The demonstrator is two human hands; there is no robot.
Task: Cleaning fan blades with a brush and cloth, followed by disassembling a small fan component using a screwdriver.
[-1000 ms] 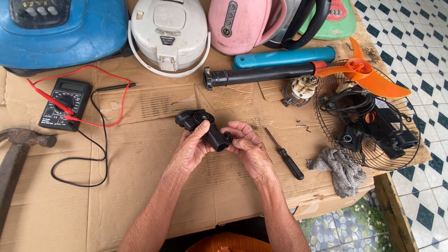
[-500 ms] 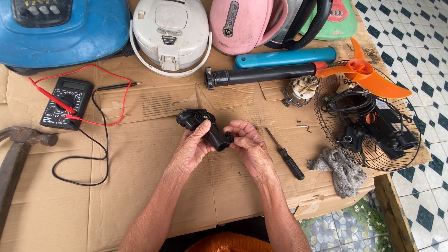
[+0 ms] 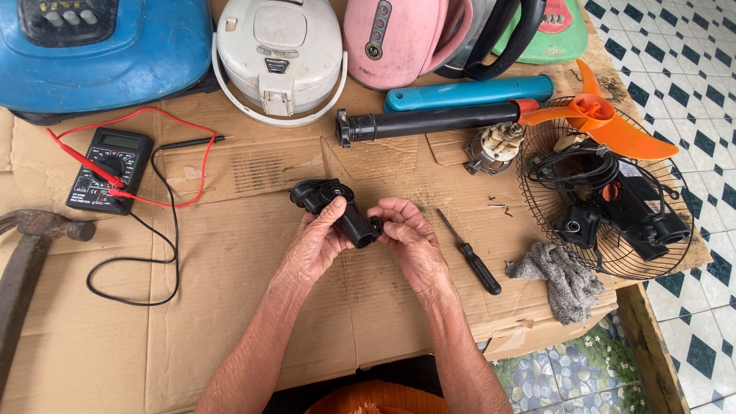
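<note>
A black plastic fan housing part (image 3: pixel 337 208), with a round vented end and a tube-shaped neck, is held just above the cardboard sheet (image 3: pixel 230 268) at the middle. My left hand (image 3: pixel 314 245) grips its neck from the left. My right hand (image 3: pixel 408 239) is closed over the open end of the neck on the right, fingertips at the opening.
A black-handled screwdriver (image 3: pixel 471 255) and a grey rag (image 3: pixel 563 277) lie to the right. A wire fan guard (image 3: pixel 606 192) holds black parts and cable, next to an orange blade (image 3: pixel 594 119) and small motor (image 3: pixel 492 147). A multimeter (image 3: pixel 107 169) and hammer (image 3: pixel 31 245) lie left; appliances line the back.
Hardly anything differs: both hands stay on the black part, and my right fingers have shifted slightly at the neck's open end.
</note>
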